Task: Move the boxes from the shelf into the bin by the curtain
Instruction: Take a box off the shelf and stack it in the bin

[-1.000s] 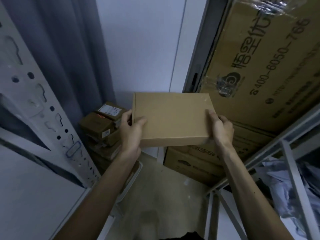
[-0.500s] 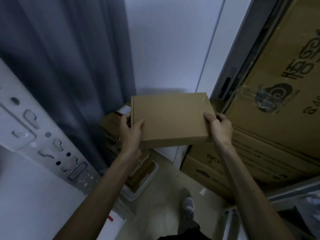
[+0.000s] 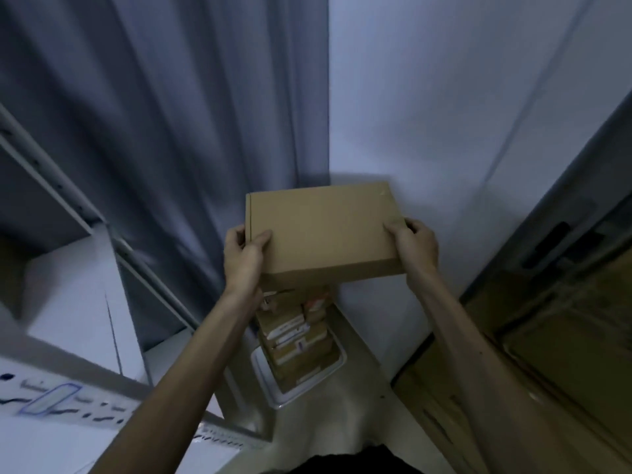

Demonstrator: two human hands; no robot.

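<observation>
I hold a flat brown cardboard box [image 3: 321, 230] level in the air with both hands. My left hand [image 3: 244, 254] grips its left edge, thumb on top. My right hand [image 3: 413, 244] grips its right edge. Directly below the box, on the floor by the grey curtain [image 3: 178, 138], stands a white bin [image 3: 337, 374] stacked with several small labelled cardboard boxes [image 3: 294, 336]. The top of that stack is hidden behind the held box.
A white metal shelf [image 3: 68, 302] with a perforated post fills the left side. Large brown cartons [image 3: 554, 354] stand against the right. A white wall [image 3: 444, 114] closes the corner behind the bin. Pale floor [image 3: 342, 425] lies in front of it.
The view has swung left and down toward the curtain corner. The held box now hangs over the bin, and the bin's rim and stacked boxes show below it. Both grips are unchanged.
</observation>
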